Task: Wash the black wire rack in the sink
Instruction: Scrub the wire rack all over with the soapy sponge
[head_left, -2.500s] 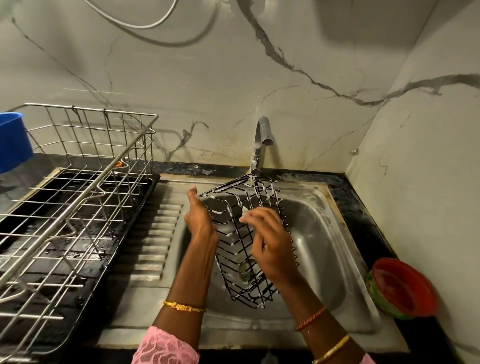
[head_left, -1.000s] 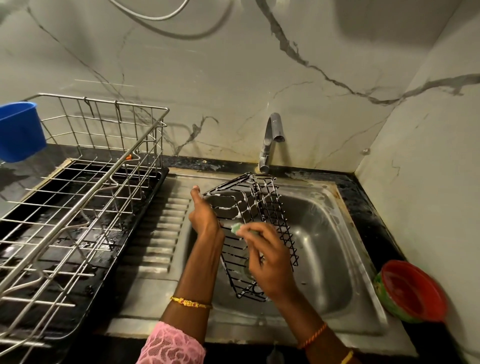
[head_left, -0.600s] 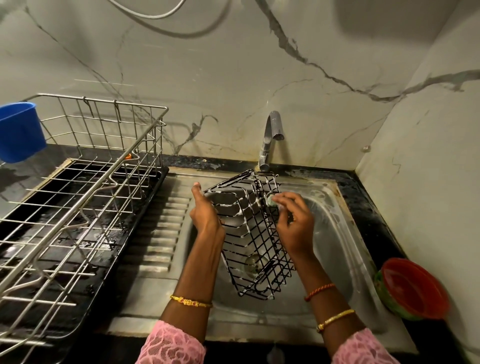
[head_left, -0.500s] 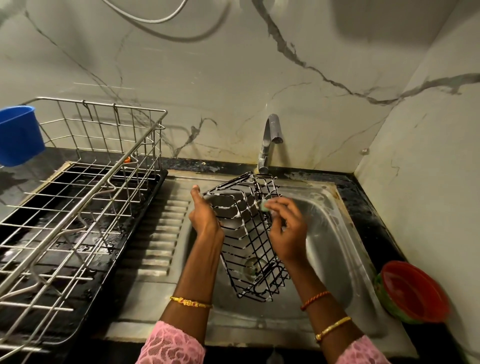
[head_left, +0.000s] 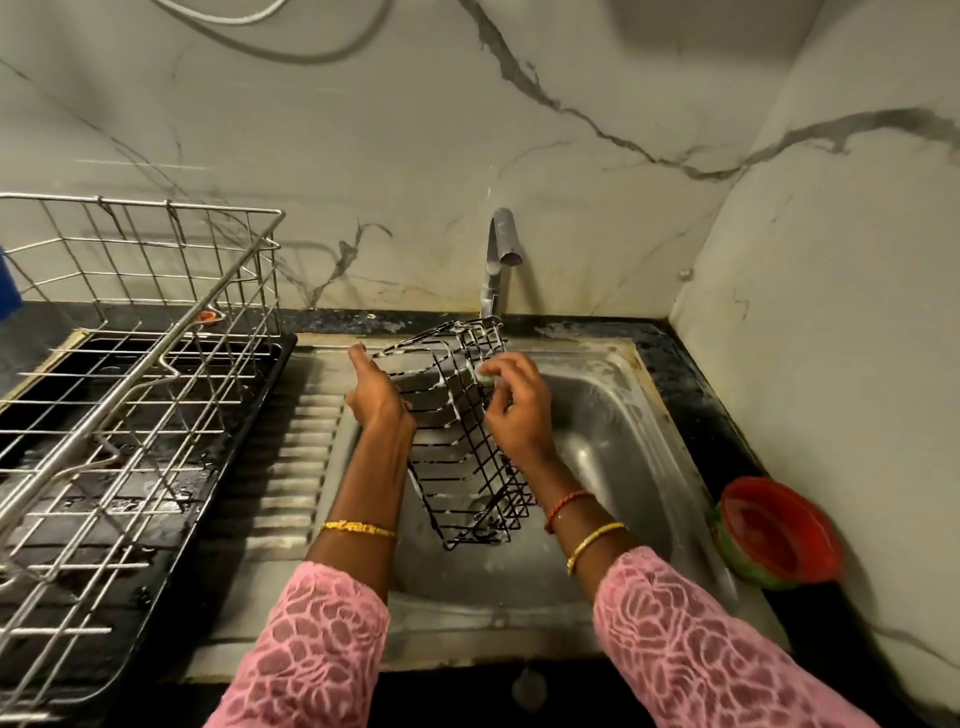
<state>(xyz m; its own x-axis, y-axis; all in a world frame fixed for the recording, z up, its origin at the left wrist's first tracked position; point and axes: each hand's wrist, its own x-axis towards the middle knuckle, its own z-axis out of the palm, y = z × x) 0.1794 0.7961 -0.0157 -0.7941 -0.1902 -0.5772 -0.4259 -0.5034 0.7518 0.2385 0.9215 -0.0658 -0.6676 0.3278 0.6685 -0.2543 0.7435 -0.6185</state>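
rack: black wire rack (head_left: 467, 441) stands tilted inside the sink (head_left: 623, 467) basin, near end down by the bottom of the basin, far end up at the back rim just under the tap (head_left: 498, 260)
long axis: runs from the person away toward the tap, leaning slightly left at the top
soap: white suds on the upper wires, lower wires look bare black
left hand: left hand (head_left: 376, 397) fingers straight, flat against the rack's left side, bracing it, not curled round a wire
right hand: right hand (head_left: 514, 410) fingertips pinch a small pale green scrubber (head_left: 485, 375) against the rack's upper right wires
position vs hands: rack sits between the 2 hands, both touching it near its top half
nearer hand: right hand is on the side being scrubbed, left only steadies
step: judged mid-scrub, next stroke likely goes down the long axis toward the unsoaped lower end
risk: rack may slip if left brace eases
desk: red bowl (head_left: 779, 530) right of sink, steel dish rack (head_left: 130, 389) left
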